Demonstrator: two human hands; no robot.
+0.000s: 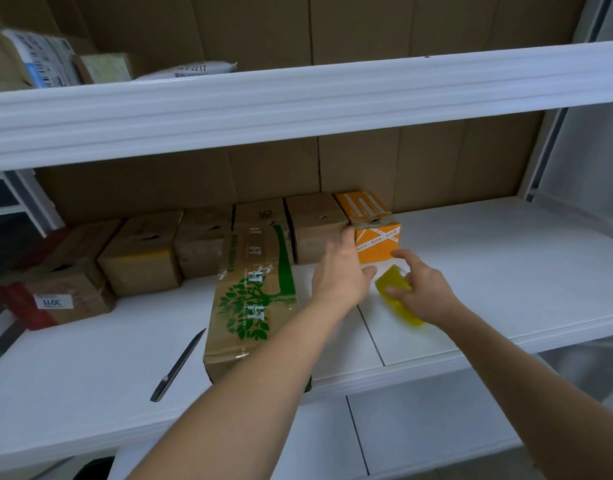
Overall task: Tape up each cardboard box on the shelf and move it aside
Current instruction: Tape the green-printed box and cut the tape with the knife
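White shelving (pixel 298 109) (cardboard-backed (pixel 367 157)), evenly lit.

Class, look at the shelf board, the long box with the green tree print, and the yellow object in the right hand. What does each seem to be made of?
Shelf board: smooth white, probably painted metal or laminate. Long box: brown cardboard, glossy tape on top. Yellow object: translucent, likely plastic.

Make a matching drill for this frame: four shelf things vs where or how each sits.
Things:
1. orange box
2. box with green tree print
3. utility knife
4. yellow tape dispenser

Places or states:
A. held in the right hand
B. lying loose on the shelf, left of the printed box
C. right end of the back row
D. pulled forward to the shelf's front edge

Pairs: 1-C, 2-D, 3-B, 4-A
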